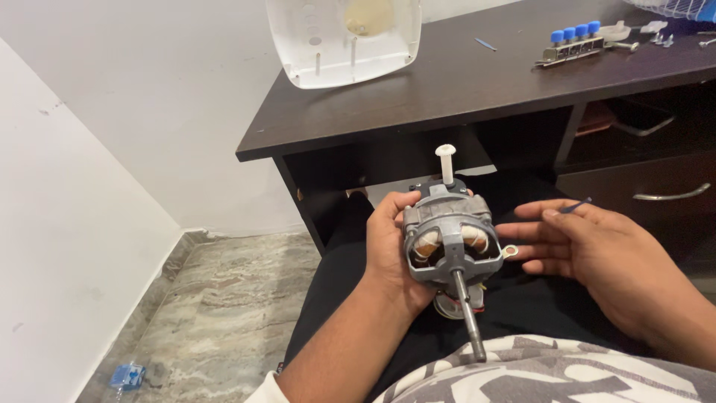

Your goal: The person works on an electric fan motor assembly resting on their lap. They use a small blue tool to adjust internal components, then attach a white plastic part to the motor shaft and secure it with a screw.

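Note:
My left hand (388, 246) grips a grey metal fan motor (447, 235) from its left side, over my lap. The motor shows copper windings wrapped in white, a steel shaft (468, 317) pointing toward me and a white plastic knob (446, 158) sticking up from its far end. My right hand (582, 242) hovers just right of the motor with fingers stretched toward it. A thin blue-tipped tool or screw (574, 207) is pinched between its thumb and forefinger. A small metal ring terminal (511, 251) hangs at the motor's right side near my fingertips.
A dark wooden desk (418, 97) stands ahead, carrying a white plastic fan housing (343, 37), a switch block with blue buttons (570, 43) and loose screws. A drawer with a metal handle (671, 195) is at right. Marble floor (224, 298) and white wall lie left.

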